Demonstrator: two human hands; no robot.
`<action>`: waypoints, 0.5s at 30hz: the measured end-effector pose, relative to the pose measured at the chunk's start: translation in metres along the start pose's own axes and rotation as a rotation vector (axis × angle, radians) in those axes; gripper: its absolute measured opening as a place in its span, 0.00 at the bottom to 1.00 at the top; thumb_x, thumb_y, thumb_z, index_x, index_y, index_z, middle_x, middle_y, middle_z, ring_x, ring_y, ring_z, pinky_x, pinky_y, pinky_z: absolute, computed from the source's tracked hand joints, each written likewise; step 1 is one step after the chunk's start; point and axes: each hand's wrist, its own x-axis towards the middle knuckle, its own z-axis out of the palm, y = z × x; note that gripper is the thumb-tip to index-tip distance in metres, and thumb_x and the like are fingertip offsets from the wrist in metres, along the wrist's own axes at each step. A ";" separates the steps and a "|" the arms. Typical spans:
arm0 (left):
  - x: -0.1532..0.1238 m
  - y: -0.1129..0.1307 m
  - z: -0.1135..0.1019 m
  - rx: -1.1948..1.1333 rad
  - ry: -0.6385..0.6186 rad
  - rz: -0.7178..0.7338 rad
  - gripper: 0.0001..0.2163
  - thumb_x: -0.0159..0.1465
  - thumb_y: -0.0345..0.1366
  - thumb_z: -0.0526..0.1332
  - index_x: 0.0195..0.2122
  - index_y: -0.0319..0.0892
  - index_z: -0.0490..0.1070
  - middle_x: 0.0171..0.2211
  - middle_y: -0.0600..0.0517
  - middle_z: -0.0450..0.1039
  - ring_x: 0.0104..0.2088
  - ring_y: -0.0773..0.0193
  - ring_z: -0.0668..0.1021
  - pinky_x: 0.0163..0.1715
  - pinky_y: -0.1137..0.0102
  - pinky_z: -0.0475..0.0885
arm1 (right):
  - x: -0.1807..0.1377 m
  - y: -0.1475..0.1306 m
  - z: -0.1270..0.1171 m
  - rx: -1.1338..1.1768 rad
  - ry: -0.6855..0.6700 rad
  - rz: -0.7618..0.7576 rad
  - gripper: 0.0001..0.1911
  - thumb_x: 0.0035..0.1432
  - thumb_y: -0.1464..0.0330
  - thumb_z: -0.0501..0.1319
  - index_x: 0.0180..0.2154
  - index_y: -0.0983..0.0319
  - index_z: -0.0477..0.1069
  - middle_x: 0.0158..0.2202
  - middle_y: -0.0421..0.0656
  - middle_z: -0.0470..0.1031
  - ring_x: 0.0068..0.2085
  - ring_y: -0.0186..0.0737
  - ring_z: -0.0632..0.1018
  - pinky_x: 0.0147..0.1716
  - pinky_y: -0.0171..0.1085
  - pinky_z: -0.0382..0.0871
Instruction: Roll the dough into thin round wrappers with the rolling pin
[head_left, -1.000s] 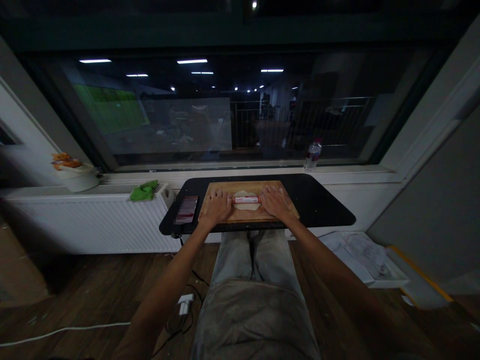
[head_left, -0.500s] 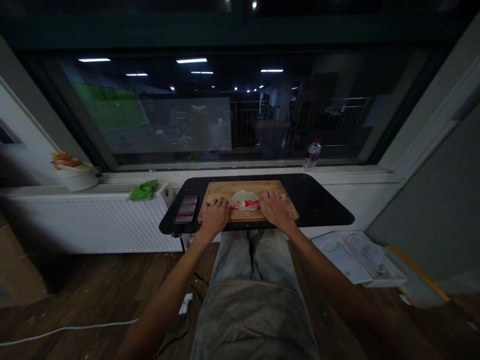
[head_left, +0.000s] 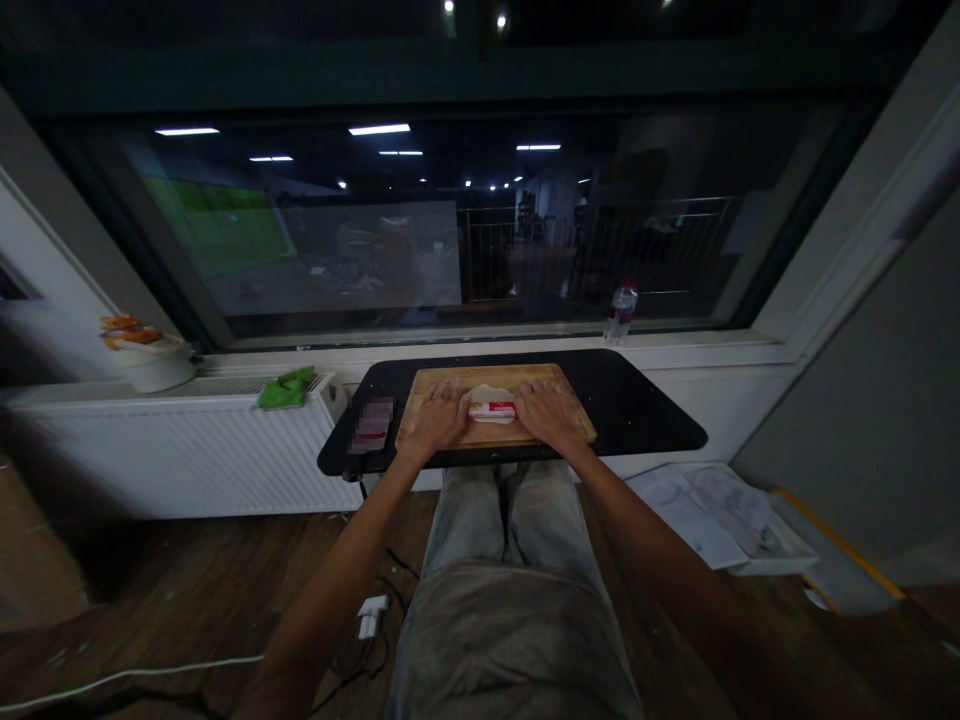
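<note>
A rolling pin [head_left: 492, 410] with a red-and-white label lies crosswise over a thin, pale round of dough [head_left: 489, 392]. My left hand [head_left: 444, 415] is closed over its left end, and my right hand [head_left: 546, 410] over the right one. Both palms face down, hiding the pin's ends. Beneath the dough is a wooden cutting board [head_left: 427, 382], set on a small black table [head_left: 637, 420] in front of my legs.
A phone [head_left: 372, 425] lies left of the board. On the white radiator [head_left: 225, 450] are a green cloth [head_left: 286, 388] and a white tub [head_left: 159, 365]. A plastic bottle [head_left: 621, 315] stands on the windowsill. Cables and an adapter [head_left: 372, 615] lie on the floor.
My left hand has shifted inward to the right and slightly forward along the pin. My right hand has moved very little. The view has tilted slightly.
</note>
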 end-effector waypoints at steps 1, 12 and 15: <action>0.006 -0.002 0.003 -0.007 -0.005 0.005 0.24 0.83 0.42 0.45 0.71 0.43 0.70 0.71 0.38 0.74 0.75 0.46 0.72 0.76 0.46 0.63 | 0.006 0.001 0.002 0.009 -0.012 0.010 0.23 0.83 0.63 0.47 0.62 0.65 0.76 0.61 0.58 0.81 0.62 0.57 0.77 0.62 0.48 0.65; 0.049 -0.006 -0.001 -0.003 -0.118 -0.107 0.23 0.79 0.41 0.53 0.73 0.46 0.71 0.73 0.36 0.72 0.74 0.38 0.71 0.71 0.40 0.66 | 0.042 0.007 0.005 0.048 -0.060 0.032 0.25 0.82 0.63 0.48 0.65 0.69 0.76 0.64 0.60 0.79 0.65 0.57 0.75 0.67 0.51 0.63; 0.052 -0.007 -0.002 0.001 -0.118 -0.066 0.23 0.79 0.43 0.55 0.72 0.44 0.72 0.69 0.36 0.76 0.70 0.39 0.75 0.70 0.43 0.68 | 0.042 0.008 -0.001 0.081 -0.032 0.064 0.25 0.81 0.62 0.49 0.66 0.66 0.75 0.67 0.61 0.76 0.66 0.59 0.74 0.66 0.54 0.64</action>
